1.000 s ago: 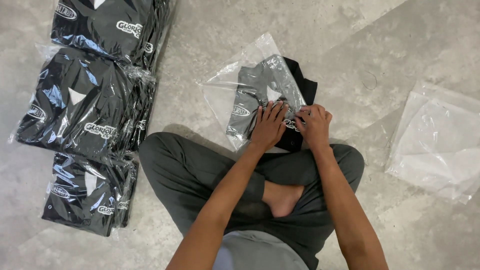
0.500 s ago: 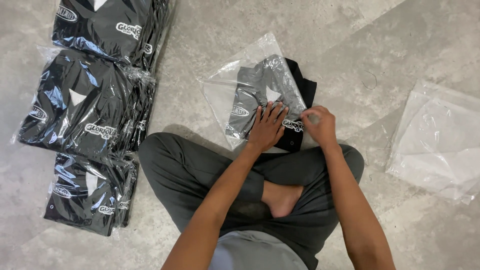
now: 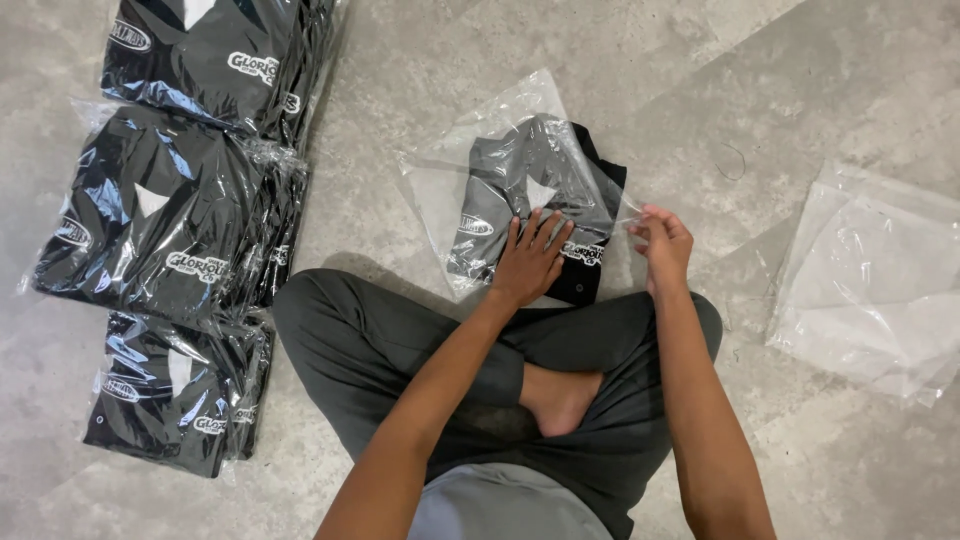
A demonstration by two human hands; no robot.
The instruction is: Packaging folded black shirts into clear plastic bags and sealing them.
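I sit cross-legged on the grey floor (image 3: 700,90), and my legs (image 3: 420,350) are the nearest thing to me. Half a second ago both my hands were close together on the shirt. Now my right hand (image 3: 662,245) has pulled away to the right side. My left hand (image 3: 530,262) has stayed flat on the bagged black shirt (image 3: 535,190), fingers spread wide, pressing it down. My right hand pinches the edge of the clear bag (image 3: 470,160), thumb and fingers pressed together. The shirt lies just past my knees, under my left hand and just beside my right. The bag's far end sticks out past the shirt. There is bare floor beyond it. To my right, well apart, lies a pile of empty clear bags (image 3: 880,290). To my left sit three stacks of packed black shirts (image 3: 170,230), near my left knee.
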